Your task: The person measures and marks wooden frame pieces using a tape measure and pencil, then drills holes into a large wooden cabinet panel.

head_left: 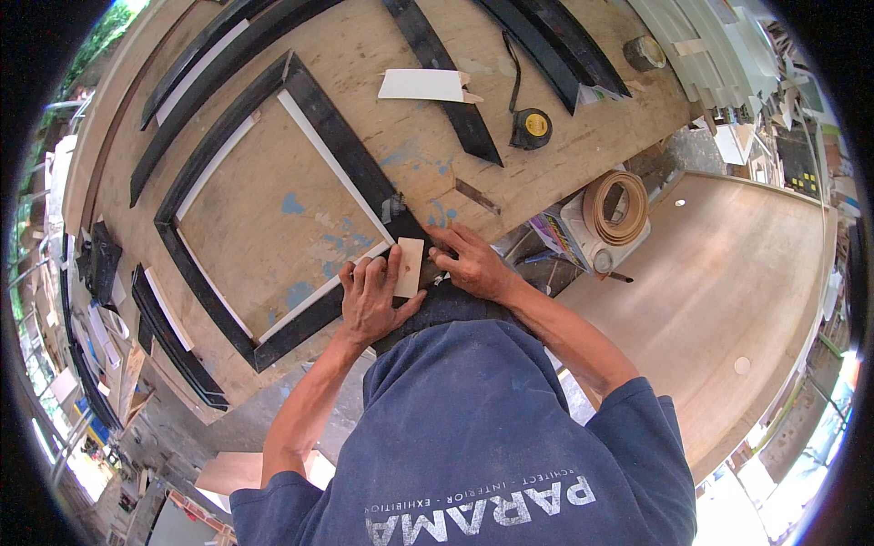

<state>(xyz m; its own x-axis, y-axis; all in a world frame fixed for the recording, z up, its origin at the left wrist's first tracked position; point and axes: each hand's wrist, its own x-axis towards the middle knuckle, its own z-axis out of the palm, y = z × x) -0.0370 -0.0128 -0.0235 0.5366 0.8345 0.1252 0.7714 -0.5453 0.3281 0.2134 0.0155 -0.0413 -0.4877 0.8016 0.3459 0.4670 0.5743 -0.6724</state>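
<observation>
A black rectangular frame (341, 150) with white strips along its inner edges lies on the plywood-topped table. At its near right corner, a small pale wooden block (410, 267) rests flat over the frame. My left hand (370, 296) grips this block between thumb and fingers, with other fingertips on the frame beside it. Just to the right, my right hand (475, 264) is closed, fingers bent against the outer side of the same corner. What it pinches, if anything, is too small to make out. A grey smudge or tape patch (393, 208) sits on the frame's right side.
Beyond the frame lie a black bar (451, 91), a white offcut (421, 85) and a tape measure (531, 128). Black lengths (173, 337) rest at left. Right of the table, a roll of brown edging (615, 207) sits above a large wooden panel (701, 318).
</observation>
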